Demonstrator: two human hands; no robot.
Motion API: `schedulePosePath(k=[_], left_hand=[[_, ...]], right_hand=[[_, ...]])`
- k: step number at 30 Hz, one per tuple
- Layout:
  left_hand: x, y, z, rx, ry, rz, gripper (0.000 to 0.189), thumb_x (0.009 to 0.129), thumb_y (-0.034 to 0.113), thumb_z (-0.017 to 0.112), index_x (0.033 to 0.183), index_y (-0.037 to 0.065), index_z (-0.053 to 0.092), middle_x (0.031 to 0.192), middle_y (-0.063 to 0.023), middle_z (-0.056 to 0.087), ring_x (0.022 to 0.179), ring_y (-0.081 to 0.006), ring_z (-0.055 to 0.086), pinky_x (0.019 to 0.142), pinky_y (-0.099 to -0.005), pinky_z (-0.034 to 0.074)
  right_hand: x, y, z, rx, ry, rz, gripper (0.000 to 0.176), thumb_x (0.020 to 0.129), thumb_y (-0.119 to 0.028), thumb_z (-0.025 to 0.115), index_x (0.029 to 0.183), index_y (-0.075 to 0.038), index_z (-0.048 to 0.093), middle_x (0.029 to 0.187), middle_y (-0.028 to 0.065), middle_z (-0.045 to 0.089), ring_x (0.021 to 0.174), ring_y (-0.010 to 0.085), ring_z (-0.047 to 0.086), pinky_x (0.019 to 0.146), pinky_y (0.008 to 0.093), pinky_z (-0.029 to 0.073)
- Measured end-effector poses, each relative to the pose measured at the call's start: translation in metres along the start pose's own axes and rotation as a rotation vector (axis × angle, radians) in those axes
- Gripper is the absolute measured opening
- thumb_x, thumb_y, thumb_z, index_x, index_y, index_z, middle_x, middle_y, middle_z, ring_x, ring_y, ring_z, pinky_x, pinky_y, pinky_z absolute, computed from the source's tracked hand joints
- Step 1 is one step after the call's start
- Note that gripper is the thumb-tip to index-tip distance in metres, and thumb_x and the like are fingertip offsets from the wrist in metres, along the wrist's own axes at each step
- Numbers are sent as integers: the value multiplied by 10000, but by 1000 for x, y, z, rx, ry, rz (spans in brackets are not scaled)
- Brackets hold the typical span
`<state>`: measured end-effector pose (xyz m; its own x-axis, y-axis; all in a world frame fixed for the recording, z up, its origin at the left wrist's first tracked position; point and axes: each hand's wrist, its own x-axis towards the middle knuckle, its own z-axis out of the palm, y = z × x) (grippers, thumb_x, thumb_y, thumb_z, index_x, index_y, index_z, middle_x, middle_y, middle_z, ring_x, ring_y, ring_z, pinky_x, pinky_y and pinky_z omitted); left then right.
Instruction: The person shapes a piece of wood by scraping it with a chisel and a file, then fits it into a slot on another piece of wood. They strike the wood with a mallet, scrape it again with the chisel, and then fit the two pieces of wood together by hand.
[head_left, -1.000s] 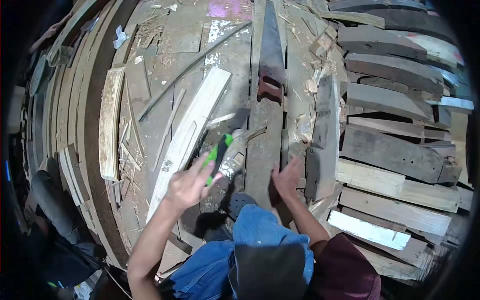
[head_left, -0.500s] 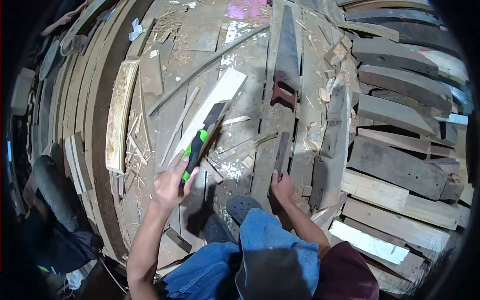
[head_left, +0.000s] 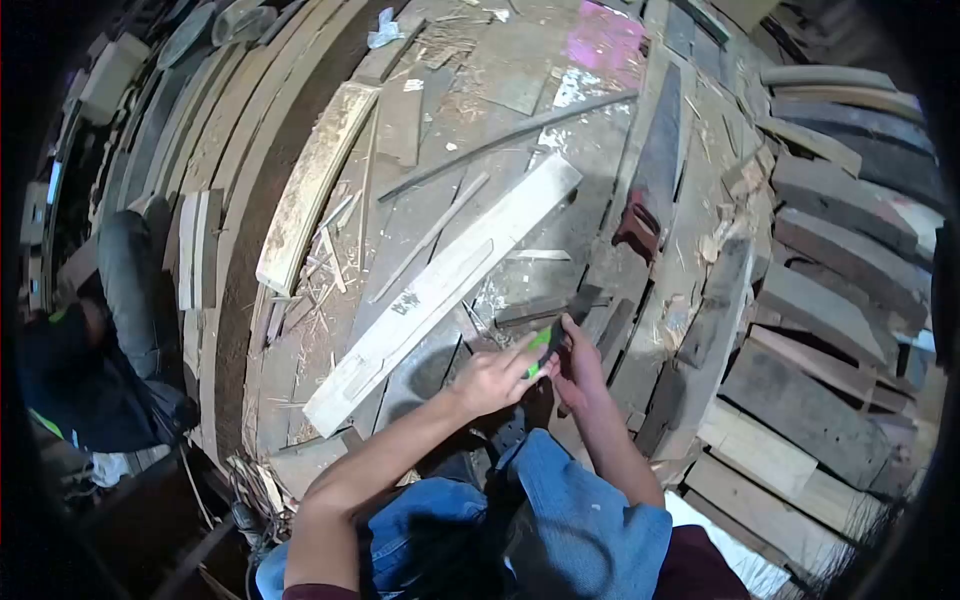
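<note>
Fingers meet at the green and black tool point(head_left: 540, 342), mid-frame.
The left hand point(head_left: 488, 384) curls its fingers round it; the right hand point(head_left: 588, 376) touches it, pinching or not, I can't tell. A long white board point(head_left: 455, 283) lies upper left of them.

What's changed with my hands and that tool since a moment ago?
The right hand has let go of the dark wood strip and come to the green-and-black tool, which the left hand, still gripping it, has brought rightward, off the white beam. The beam and the saw lie as before.
</note>
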<state>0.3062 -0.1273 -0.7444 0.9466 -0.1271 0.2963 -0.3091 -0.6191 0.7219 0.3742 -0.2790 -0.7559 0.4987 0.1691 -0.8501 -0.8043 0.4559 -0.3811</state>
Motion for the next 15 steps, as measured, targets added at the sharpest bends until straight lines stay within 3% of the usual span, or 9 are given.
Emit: schedulePosePath(k=[2, 5, 6, 7, 8, 10, 11, 13, 15], left_hand=[[9, 0, 7, 26, 103, 79, 510, 724, 242, 794, 1141, 25, 594, 1018, -176, 673, 738, -256, 691, 610, -328, 557], [15, -15, -6, -83, -58, 132, 585, 697, 367, 802, 1140, 40, 604, 901, -136, 688, 707, -244, 681, 616, -326, 542], [16, -25, -6, -106, -25, 120, 716, 664, 503, 777, 1176, 43, 580, 800, -113, 676, 681, -270, 667, 626, -357, 531], [14, -31, -13, 37, -59, -3, 714, 710, 502, 743, 1211, 33, 544, 787, -117, 668, 666, -310, 652, 650, -388, 530], [13, -46, -15, -9, -118, -246, 686, 769, 459, 699, 1257, 24, 490, 911, -159, 649, 786, -337, 630, 709, -421, 512], [32, -71, -9, 289, -18, -550, 634, 805, 391, 672, 1269, 11, 466, 1113, -190, 569, 982, -346, 558, 829, -435, 462], [35, -88, -4, 408, 78, -587, 628, 815, 394, 663, 1252, -9, 456, 1211, -210, 477, 1085, -361, 468, 905, -450, 396], [42, -114, 9, 433, -39, -787, 575, 823, 373, 660, 1201, -20, 478, 1211, -215, 465, 1099, -363, 457, 919, -452, 375], [42, -125, 13, 440, -46, -682, 495, 832, 331, 657, 1142, -18, 493, 1143, -216, 503, 1069, -357, 480, 905, -440, 386]], right_hand=[[-15, -5, 28, 36, 59, 30, 197, 913, -256, 583, 879, -62, 578, 773, 74, 607, 691, 178, 607, 622, 296, 505], [7, -5, 1, -7, 121, -34, 128, 868, -172, 569, 848, -46, 553, 749, 74, 589, 646, 181, 578, 626, 298, 500], [11, -9, -5, 47, 66, -62, 115, 829, -137, 555, 826, -24, 532, 724, 72, 564, 617, 173, 554, 609, 286, 492], [19, -12, -20, -43, 38, -76, 119, 831, -122, 556, 870, -19, 510, 712, 71, 548, 599, 172, 549, 569, 293, 488], [14, -18, -21, -168, 28, -149, 114, 834, -108, 549, 900, -29, 499, 709, 69, 544, 584, 170, 546, 548, 293, 485], [6, -23, -23, -372, -5, -260, 149, 855, -90, 552, 970, -53, 465, 710, 55, 536, 564, 152, 542, 506, 290, 481], [3, -20, -23, -476, 3, -323, 152, 861, -102, 564, 966, -49, 467, 711, 51, 537, 570, 143, 543, 508, 286, 478], [-4, -16, -21, -686, 19, -452, 166, 872, -125, 587, 958, -42, 472, 712, 42, 538, 580, 124, 544, 511, 277, 472], [15, -6, -46, -956, 76, -587, 212, 883, -167, 632, 974, -27, 500, 712, 31, 576, 592, 90, 549, 514, 251, 445]])
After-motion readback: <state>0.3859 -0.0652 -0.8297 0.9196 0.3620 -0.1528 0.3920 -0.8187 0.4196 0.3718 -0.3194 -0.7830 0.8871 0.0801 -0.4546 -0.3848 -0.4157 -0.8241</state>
